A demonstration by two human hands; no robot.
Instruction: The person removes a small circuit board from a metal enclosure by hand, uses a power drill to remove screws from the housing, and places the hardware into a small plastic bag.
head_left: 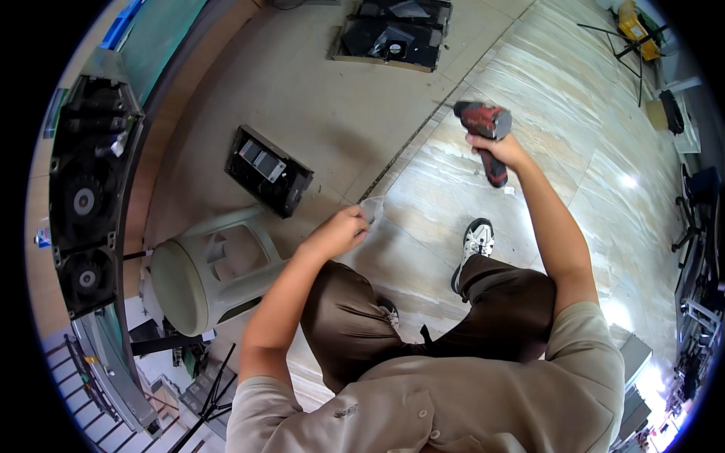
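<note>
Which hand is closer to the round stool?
Left. Your left hand, pinching clear plastic, is just right of the stool; your right hand, gripping a drill, is farther right.

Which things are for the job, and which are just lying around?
In hand, so for the job:
drill, right hand
clear plastic bag, left hand

Probably just lying about:
stool
black box on the floor
black fans

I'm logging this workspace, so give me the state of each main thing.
Red-and-black cordless drill: held in right hand, unclear if running
Clear plastic bag: pinched in left hand
Pale green round plastic stool: unoccupied
Black rectangular case: lying on floor
Black round fans: unclear if spinning
</note>
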